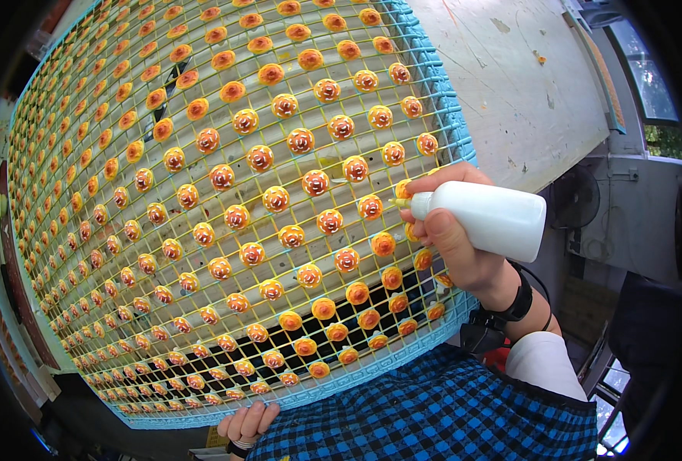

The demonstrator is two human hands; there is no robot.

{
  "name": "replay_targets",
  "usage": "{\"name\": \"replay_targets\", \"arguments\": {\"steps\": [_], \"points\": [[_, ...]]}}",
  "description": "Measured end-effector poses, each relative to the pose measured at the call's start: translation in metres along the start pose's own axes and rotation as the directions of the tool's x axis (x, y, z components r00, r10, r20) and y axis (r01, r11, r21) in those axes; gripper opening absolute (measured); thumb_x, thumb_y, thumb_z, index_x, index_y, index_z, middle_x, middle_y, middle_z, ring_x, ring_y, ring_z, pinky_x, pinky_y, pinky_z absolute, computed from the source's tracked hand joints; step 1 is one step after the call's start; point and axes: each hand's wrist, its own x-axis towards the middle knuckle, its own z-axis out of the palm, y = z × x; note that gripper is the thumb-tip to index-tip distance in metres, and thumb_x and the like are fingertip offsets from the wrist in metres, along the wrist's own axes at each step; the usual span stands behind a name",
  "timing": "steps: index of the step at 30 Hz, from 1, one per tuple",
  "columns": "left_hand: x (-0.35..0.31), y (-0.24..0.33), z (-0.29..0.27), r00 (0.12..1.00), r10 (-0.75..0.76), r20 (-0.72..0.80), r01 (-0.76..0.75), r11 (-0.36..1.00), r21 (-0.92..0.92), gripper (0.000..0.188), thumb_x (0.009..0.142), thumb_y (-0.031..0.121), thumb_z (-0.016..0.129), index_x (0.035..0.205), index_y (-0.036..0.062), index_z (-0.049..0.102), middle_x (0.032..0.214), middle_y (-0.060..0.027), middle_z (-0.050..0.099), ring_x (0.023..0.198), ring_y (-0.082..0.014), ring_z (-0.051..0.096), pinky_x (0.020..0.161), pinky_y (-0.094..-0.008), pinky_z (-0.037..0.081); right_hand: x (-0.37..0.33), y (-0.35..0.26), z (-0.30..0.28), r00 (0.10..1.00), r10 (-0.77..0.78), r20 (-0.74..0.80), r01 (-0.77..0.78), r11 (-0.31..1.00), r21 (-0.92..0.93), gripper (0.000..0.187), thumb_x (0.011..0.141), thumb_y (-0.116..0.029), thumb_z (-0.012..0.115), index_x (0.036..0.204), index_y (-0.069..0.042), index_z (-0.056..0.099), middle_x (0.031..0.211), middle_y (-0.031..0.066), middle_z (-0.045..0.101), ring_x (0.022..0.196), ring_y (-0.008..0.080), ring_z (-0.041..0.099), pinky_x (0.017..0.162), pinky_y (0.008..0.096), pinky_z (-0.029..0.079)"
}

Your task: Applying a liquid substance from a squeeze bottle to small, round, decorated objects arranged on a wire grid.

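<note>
R hand [455, 244] fingers wrapped on white squeeze bottle [495, 217], nozzle aimed at orange pieces [316, 183] | L hand [247, 422] fingers curled, steadying blue-rimmed mesh tray [449, 92] edge.

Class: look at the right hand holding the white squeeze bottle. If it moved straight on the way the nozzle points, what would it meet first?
Probably the nearest orange bead on the mesh rack, left of the bottle in the right hand; depth is unclear.

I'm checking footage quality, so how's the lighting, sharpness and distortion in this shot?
Head view: even daylight, no harsh shadows; the mesh tray bows strongly from fisheye bending, with black corners; the orange pieces and the white squeeze bottle in the right hand look sharp; pieces near the left rim shrink and blur together.
</note>
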Motion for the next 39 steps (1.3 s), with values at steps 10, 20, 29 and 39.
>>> {"name": "replay_targets", "arguments": {"steps": [10, 20, 29, 39], "points": [[-0.001, -0.0001, -0.0002, 1.0, -0.012, 0.004, 0.012, 1.0, -0.008, 0.031, 0.08, 0.035, 0.052, 0.109, 0.0252, 0.05, 0.107, 0.006, 0.048, 0.092, -0.0086, 0.042, 0.076, -0.024, 0.031, -0.0003, 0.0005, 0.0033, 0.997, -0.004, -0.08, 0.011, 0.997, 0.08, 0.012, 0.073, -0.01, 0.061, 0.078, 0.0, 0.056, 0.075, 0.0089, 0.055, 0.067, 0.0163, 0.054, 0.058, 0.0259, 0.043], [-0.0014, 0.0024, -0.0016, 1.0, -0.027, 0.01, 0.027, 1.0, -0.015, 0.03, 0.079, 0.034, 0.053, 0.108, 0.0251, 0.051, 0.106, 0.0062, 0.048, 0.092, -0.0084, 0.042, 0.076, -0.024, 0.031, 0.0003, 0.0054, -0.002, 0.994, -0.109, 0.011, 0.109, 0.993, -0.049, 0.028, 0.079, -0.025, 0.052, 0.086, 0.002, 0.051, 0.071, 0.005, 0.052, 0.058, 0.0068, 0.05, 0.061, 0.0224, 0.045], [-0.0027, 0.0025, -0.0031, 0.999, -0.04, 0.018, 0.04, 0.999, -0.018, 0.029, 0.079, 0.033, 0.053, 0.107, 0.025, 0.052, 0.106, 0.0063, 0.048, 0.091, -0.0082, 0.043, 0.077, -0.024, 0.031, 0.0006, -0.0008, -0.0024, 0.993, -0.118, 0.023, 0.12, 0.987, -0.104, 0.033, 0.078, -0.032, 0.052, 0.085, 0.0, 0.053, 0.059, 0.0006, 0.05, 0.054, 0.0053, 0.047, 0.052, 0.0188, 0.037], [-0.0006, 0.0049, -0.0039, 0.998, -0.06, 0.017, 0.06, 0.998, -0.03, 0.028, 0.079, 0.033, 0.054, 0.105, 0.025, 0.053, 0.105, 0.0065, 0.048, 0.091, -0.008, 0.043, 0.077, -0.024, 0.03, 0.0021, 0.0028, -0.0022, 0.979, -0.201, 0.02, 0.202, 0.969, -0.14, 0.031, 0.079, -0.028, 0.05, 0.085, 0.003, 0.054, 0.064, 0.0034, 0.049, 0.055, 0.007, 0.048, 0.053, 0.02, 0.038]]}}
